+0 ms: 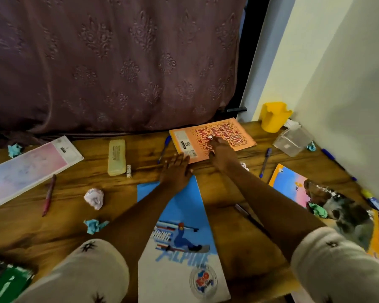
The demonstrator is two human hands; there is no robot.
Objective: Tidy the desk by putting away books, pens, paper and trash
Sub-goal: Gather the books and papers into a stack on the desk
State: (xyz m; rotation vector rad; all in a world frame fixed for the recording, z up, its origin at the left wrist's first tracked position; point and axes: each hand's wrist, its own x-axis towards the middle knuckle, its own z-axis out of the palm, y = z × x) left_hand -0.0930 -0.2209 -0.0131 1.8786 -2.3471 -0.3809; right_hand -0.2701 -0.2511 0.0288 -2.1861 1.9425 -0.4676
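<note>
An orange book (234, 133) lies at the back of the wooden desk (74, 215). My right hand (220, 153) rests on its cover, fingers curled, with a bit of white paper at the fingertips. My left hand (175, 171) lies flat with straight fingers at the book's near left corner. A blue snowboarder book (179, 219) lies under my left forearm. A dog-cover book (324, 202) sits at the right. Pens lie about: a blue pen (164, 149), another blue pen (265, 161), a red pen (49, 194). Crumpled paper balls include a pink paper ball (94, 197) and a teal paper ball (94, 225).
A yellow cup (274, 119) and a clear plastic box (292, 141) stand at the back right by the wall. A yellowish pencil case (116, 157), a pink sheet pack (26, 169) and a blue marker (374, 204) lie on the desk. A purple curtain hangs behind.
</note>
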